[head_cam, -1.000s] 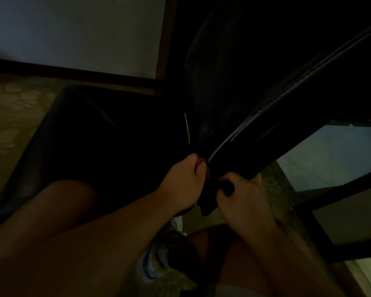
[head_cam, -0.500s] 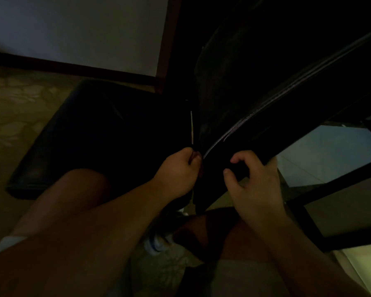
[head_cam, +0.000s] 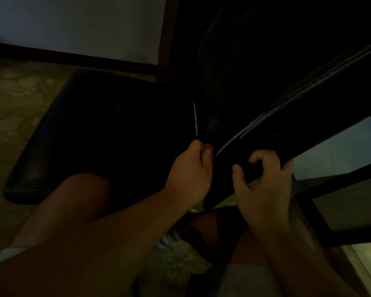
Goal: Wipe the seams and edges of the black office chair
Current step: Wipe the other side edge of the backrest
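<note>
The black office chair (head_cam: 255,67) fills the upper frame in dim light, its seat (head_cam: 90,133) at left over patterned floor (head_cam: 15,103), its piped seam (head_cam: 287,106) running diagonally toward me. My right hand (head_cam: 263,183) curls round the backrest's lower edge. My left hand (head_cam: 190,174) pinches something small beside the seam; I cannot tell what.

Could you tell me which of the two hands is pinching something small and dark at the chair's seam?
The left hand: its thumb and fingers pinch a small dark thing beside the pale seam. The right hand grips the chair's lower edge instead.
</note>
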Demonstrator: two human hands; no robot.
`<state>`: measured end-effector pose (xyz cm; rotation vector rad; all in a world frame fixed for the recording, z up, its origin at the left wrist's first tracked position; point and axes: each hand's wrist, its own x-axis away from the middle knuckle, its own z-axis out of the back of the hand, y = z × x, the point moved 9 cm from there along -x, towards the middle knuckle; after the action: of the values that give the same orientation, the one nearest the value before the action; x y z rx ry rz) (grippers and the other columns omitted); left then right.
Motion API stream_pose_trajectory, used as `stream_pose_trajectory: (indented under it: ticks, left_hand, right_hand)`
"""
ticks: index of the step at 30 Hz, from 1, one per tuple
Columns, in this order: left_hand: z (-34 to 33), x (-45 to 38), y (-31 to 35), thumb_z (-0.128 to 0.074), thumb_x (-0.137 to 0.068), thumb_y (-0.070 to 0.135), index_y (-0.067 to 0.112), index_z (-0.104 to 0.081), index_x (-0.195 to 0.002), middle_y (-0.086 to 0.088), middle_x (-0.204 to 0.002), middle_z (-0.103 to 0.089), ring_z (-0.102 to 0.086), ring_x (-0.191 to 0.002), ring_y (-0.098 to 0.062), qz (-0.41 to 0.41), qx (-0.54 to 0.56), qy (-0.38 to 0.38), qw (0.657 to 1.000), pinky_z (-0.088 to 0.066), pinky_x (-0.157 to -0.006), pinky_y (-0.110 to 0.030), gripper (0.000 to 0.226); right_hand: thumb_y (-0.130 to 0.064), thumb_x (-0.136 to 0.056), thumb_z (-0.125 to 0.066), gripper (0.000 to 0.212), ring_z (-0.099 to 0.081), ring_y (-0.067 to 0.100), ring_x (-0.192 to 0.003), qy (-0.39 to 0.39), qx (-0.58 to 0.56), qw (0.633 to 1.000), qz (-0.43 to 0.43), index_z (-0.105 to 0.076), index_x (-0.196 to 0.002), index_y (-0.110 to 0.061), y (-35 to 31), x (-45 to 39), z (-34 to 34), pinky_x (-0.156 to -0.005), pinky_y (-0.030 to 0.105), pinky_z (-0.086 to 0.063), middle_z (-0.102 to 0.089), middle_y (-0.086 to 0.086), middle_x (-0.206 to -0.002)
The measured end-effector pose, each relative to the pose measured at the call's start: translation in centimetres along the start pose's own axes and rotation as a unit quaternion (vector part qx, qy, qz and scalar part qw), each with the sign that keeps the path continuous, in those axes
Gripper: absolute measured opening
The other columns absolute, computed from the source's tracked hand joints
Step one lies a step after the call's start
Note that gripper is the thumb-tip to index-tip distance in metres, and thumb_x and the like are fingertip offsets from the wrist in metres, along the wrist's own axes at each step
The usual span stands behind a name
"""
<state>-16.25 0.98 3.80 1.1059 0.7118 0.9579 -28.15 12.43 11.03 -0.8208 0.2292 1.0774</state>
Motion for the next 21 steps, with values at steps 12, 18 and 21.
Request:
stream_pose_trajectory:
  ticks: [12,18,21]
  left_hand:
    - [0.1,-0.1,1.3,-0.038,-0.109,0.032,0.017,-0.051,-0.099,0.009,-0.079,-0.055,-0.057,-0.064,-0.001,-0.033,-0.112,-0.03,0.993,-0.042,-0.056,-0.014,0.022]
    - [0.2,-0.8,0.4,-0.038,-0.108,0.03,0.016,-0.052,-0.09,0.009,-0.073,-0.051,-0.056,-0.063,-0.002,-0.003,-0.094,-0.037,0.995,-0.041,-0.054,-0.009,0.027]
    - [-0.2,-0.9,0.3,-0.039,-0.109,0.029,0.015,-0.05,-0.089,0.005,-0.073,-0.053,-0.055,-0.061,-0.006,0.007,-0.084,-0.048,0.995,-0.041,-0.051,-0.013,0.027]
  right_hand:
    - [-0.013,-0.079,-0.071,0.024,-0.045,0.014,-0.097,0.028,-0.022,0.999,0.007,-0.05,-0.091,-0.012,-0.1,-0.1,-0.3,-0.071,0.019,-0.042,-0.04,0.004,-0.111]
    - [-0.01,-0.078,-0.072,0.026,-0.043,0.014,-0.096,0.03,-0.005,1.0,0.005,-0.05,-0.092,-0.011,-0.1,-0.3,-0.4,-0.074,0.008,-0.035,-0.037,0.001,-0.111]
    - [-0.008,-0.077,-0.072,0.026,-0.043,0.013,-0.095,0.032,-0.008,0.999,0.005,-0.051,-0.091,-0.009,-0.2,-0.2,-0.4,-0.075,0.005,-0.034,-0.038,0.003,-0.11]
